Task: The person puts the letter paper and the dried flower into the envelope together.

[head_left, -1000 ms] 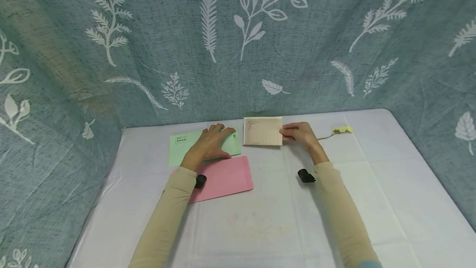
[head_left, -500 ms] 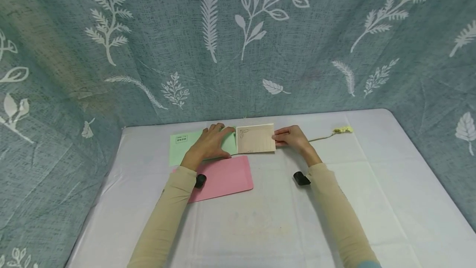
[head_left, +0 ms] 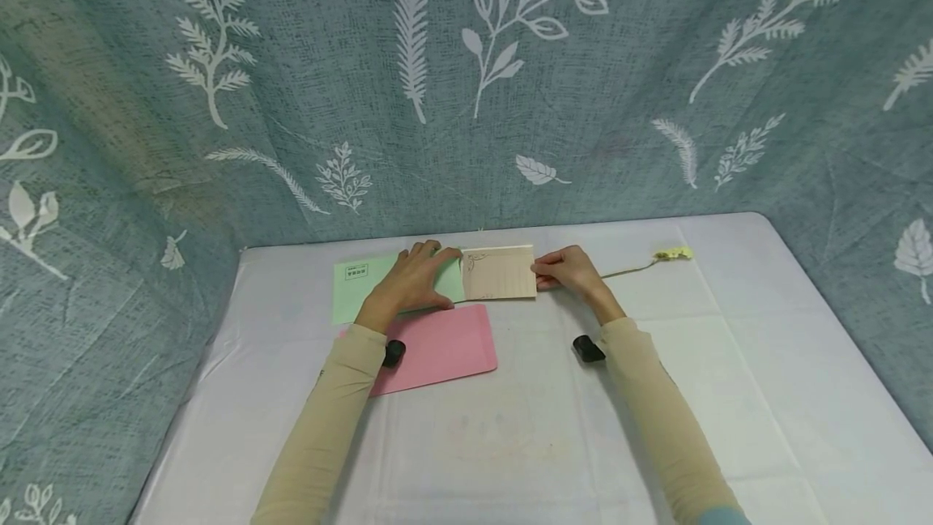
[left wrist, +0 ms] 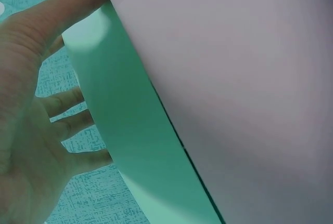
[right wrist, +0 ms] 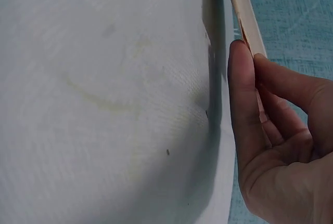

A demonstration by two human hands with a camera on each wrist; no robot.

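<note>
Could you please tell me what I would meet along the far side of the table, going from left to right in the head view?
Green envelope, beige card, right hand, yellow flower.

A yellow flower [head_left: 672, 253] lies on the white-covered table [head_left: 736, 379] before a leaf-patterned curtain [head_left: 437, 177].
</note>
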